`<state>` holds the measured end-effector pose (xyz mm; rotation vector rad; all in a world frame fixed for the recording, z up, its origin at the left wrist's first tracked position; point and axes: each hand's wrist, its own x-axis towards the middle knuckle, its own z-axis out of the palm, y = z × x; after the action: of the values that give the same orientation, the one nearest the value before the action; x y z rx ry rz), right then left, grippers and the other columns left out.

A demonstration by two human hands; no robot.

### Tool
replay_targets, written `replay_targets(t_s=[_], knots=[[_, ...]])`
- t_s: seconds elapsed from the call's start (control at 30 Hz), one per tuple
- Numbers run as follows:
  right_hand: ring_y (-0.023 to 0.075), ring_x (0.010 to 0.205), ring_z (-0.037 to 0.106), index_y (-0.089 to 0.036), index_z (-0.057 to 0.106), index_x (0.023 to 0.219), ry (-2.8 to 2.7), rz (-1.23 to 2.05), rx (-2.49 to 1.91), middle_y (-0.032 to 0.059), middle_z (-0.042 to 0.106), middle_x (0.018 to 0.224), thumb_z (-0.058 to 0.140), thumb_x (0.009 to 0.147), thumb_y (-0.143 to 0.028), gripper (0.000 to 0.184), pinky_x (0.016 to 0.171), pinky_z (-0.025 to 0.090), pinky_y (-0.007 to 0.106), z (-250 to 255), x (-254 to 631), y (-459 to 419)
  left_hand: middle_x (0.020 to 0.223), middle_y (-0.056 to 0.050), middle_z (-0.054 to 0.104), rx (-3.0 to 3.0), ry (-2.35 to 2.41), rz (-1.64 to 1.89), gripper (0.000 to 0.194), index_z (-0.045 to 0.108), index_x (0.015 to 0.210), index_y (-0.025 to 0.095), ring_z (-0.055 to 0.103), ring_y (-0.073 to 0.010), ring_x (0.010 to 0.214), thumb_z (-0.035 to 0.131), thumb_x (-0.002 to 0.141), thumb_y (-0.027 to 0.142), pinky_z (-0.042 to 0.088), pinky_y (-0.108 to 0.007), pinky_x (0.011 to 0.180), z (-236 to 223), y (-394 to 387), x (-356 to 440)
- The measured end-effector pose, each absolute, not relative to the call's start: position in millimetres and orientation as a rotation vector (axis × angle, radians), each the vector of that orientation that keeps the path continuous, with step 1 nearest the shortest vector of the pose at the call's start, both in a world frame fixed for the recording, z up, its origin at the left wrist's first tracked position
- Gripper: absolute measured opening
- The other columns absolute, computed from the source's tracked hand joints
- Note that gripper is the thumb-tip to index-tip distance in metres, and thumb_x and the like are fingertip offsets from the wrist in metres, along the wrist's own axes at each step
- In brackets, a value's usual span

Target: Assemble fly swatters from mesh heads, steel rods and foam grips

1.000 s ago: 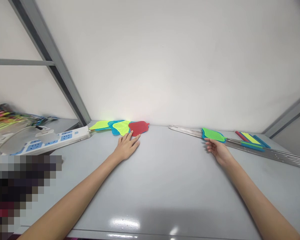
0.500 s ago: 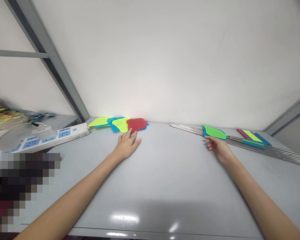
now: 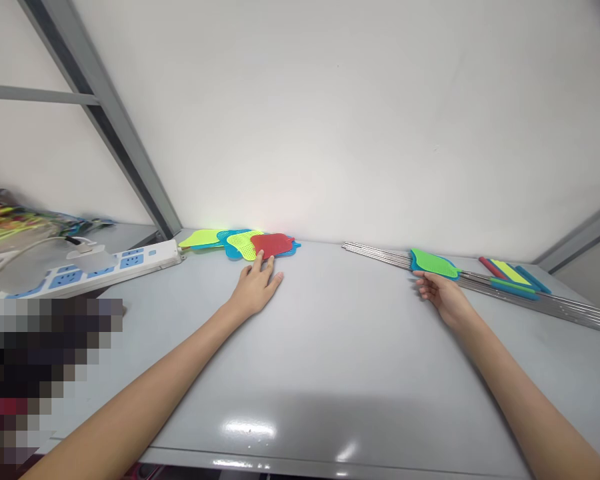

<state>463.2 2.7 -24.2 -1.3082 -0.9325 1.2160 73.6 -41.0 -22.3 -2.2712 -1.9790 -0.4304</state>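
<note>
My left hand lies on the table with fingers spread, its fingertips at the lower edge of a red fly swatter head. Under the red head a blue one shows at the edge. To its left, yellow-green mesh heads and blue heads overlap in a row along the wall. My right hand rests on its side, fingers loosely curled and apart from the thumb. Its upper fingers are at the lower edge of a green swatter head, which lies with a blue one on thin metal rods.
Red, yellow and blue handle tubes lie behind the rods at the right; a green and blue pair sits on them. At the left are a white power strip with plugs and a pile of colourful items. A grey frame post stands behind.
The red head has slid slightly left over the yellow-green one, baring more blue at its right end. My left fingers have spread a little. The right hand stays by the green head.
</note>
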Motion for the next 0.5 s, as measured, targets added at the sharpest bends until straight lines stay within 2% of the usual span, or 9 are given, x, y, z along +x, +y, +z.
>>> replay_targets(t_s=[0.17,0.37,0.5], knots=[[0.0069,0.047,0.047,-0.015,0.062,0.080,-0.949,1.213,-1.310,0.0021,0.054,0.066,0.054,0.068,-0.023,0.016,0.041,0.042,0.017,-24,463,2,0.130,-0.022,0.029,-2.262,-1.994,-0.444,0.060,0.032,0.125,0.003,0.016,-0.0230,0.125,0.018,0.084,0.045,0.026,-0.037,0.094,-21,-44,77],[0.0071,0.047,0.047,-0.015,0.062,0.077,-0.974,1.178,-1.326,0.0026,0.055,0.065,0.053,0.067,-0.023,0.016,0.040,0.042,0.017,-24,461,2,0.136,-0.019,0.020,-2.281,-2.046,-0.559,0.062,0.028,0.128,0.006,0.024,-0.0276,0.122,0.021,0.083,0.047,0.031,-0.037,0.091,-19,-49,82],[0.0101,0.057,0.053,-0.016,0.062,0.076,-1.016,1.083,-1.371,0.0062,0.059,0.081,0.053,0.067,-0.025,0.016,0.039,0.041,0.017,-27,460,6,0.137,-0.018,0.017,-2.301,-2.051,-0.618,0.062,0.027,0.129,0.006,0.025,-0.0291,0.121,0.023,0.082,0.048,0.031,-0.039,0.093,-16,-51,85]])
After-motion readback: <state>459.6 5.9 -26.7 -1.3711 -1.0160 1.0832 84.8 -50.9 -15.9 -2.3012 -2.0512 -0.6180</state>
